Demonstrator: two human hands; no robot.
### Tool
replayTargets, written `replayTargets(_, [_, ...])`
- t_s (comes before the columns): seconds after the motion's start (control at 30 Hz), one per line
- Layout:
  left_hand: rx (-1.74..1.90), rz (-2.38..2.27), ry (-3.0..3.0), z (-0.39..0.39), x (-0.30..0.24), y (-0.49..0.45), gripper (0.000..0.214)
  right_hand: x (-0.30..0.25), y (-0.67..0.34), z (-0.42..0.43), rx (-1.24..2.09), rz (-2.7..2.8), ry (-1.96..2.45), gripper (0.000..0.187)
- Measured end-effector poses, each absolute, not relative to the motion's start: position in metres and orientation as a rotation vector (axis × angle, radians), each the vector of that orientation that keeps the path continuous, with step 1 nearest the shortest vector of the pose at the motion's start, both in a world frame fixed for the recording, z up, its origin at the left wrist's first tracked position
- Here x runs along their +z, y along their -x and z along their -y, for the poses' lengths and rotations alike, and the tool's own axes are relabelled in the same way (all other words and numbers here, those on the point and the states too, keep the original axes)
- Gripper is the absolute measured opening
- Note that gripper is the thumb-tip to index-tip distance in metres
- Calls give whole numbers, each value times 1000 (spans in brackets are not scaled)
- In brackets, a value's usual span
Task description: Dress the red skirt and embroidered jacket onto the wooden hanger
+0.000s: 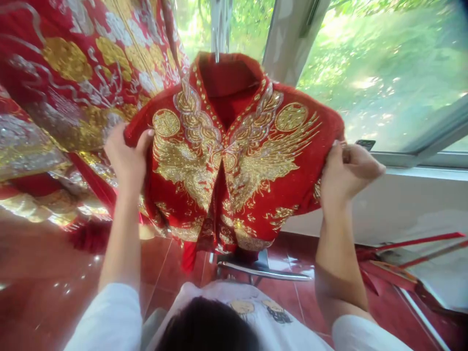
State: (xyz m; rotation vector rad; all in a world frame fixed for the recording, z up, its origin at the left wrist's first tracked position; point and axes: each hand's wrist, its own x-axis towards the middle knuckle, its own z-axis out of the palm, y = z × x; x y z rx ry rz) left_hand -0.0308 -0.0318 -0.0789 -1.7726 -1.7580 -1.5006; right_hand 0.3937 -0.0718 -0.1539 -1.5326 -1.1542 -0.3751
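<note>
A red embroidered jacket (234, 151) hangs upright in front of me, with gold and silver patterns across its chest and along the collar. My left hand (127, 153) grips the shoulder and upper sleeve at the left, its thumb over the front of the cloth. On the other side, my right hand (347, 168) pinches the right shoulder edge between thumb and fingers. The cloth is spread between both hands. Below the neckline the front parts into a narrow gap. A pale hook or strip (218, 41) shows above the collar; the hanger itself is hidden.
More red garments with gold and silver embroidery (76, 63) hang close at the left. Windows (380, 73) stand behind and to the right. A metal-edged chair (266, 273) is below the jacket on the red tiled floor (161, 273). Red bars (420, 241) lie at the lower right.
</note>
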Motion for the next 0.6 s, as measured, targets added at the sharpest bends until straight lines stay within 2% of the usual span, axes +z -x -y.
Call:
replayTargets(0.13, [-1618,1449,1482,55,-141,-1,57,-172,-350,101,-597,900,1530,40])
replayTargets(0.23, [-1585,1340,1359,91,-220,-28,50,-215,-295,130,-818,928,1352,46])
replayTargets(0.27, [-1553,1282,1399,103,-250,-38,47,-235,-274,137,-803,1047,1312,57])
replayTargets(0.33, [-1346,1434,1643,119,-308,-58,49,-277,-236,142,-545,1276,1449,81])
replayTargets(0.4, [-1122,1733,1751,124,-347,-70,52,-312,-212,134,-398,1322,1527,85])
replayTargets(0.47, [-1041,1964,1743,124,-361,-68,43,-331,-210,121,-268,1307,1563,80])
replayTargets(0.57, [-1064,1994,1980,132,-344,-46,13,-331,-232,117,-62,1303,1548,75])
replayTargets(0.6, [-1064,1945,2102,140,-335,-39,17,-327,-239,123,7,1344,1522,75])
